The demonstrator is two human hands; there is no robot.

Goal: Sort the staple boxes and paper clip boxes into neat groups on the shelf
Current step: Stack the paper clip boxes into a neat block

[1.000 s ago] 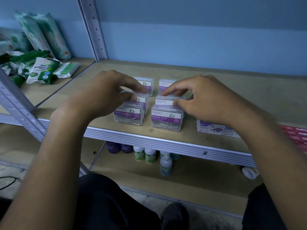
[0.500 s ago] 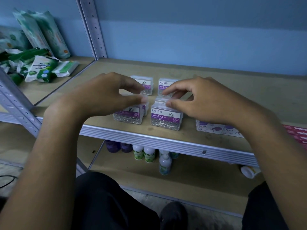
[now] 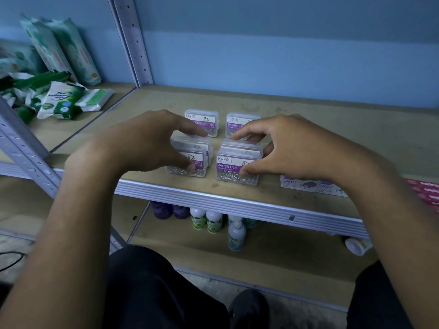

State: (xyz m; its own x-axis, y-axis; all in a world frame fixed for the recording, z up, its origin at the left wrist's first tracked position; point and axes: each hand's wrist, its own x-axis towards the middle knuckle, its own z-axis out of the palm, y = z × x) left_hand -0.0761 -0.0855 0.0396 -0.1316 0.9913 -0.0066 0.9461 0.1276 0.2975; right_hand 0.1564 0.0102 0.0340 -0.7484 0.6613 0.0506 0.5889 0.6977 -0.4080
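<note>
Several clear paper clip boxes with purple labels stand in two columns on the wooden shelf (image 3: 332, 129). My left hand (image 3: 147, 143) pinches the left front box (image 3: 197, 170) and the box behind it (image 3: 193, 144), thumb on the front face, fingers at the back. My right hand (image 3: 299, 148) pinches the right front box (image 3: 229, 168) and the one behind it (image 3: 242, 147) the same way. Two back boxes (image 3: 202, 119) (image 3: 237, 124) stand apart, untouched. White staple boxes (image 3: 299, 185) lie flat at the front right, partly hidden by my right wrist.
Packs of wet wipes (image 3: 59, 100) are heaped on the neighbouring shelf to the left, past a metal upright (image 3: 133, 43). Red packets (image 3: 425, 191) lie at the far right. Small bottles (image 3: 213, 222) stand on the lower shelf under the metal front edge (image 3: 237, 205).
Both thumbs have dropped from the middle boxes to the front faces of the front boxes. The middle boxes now sit tight against the front ones.
</note>
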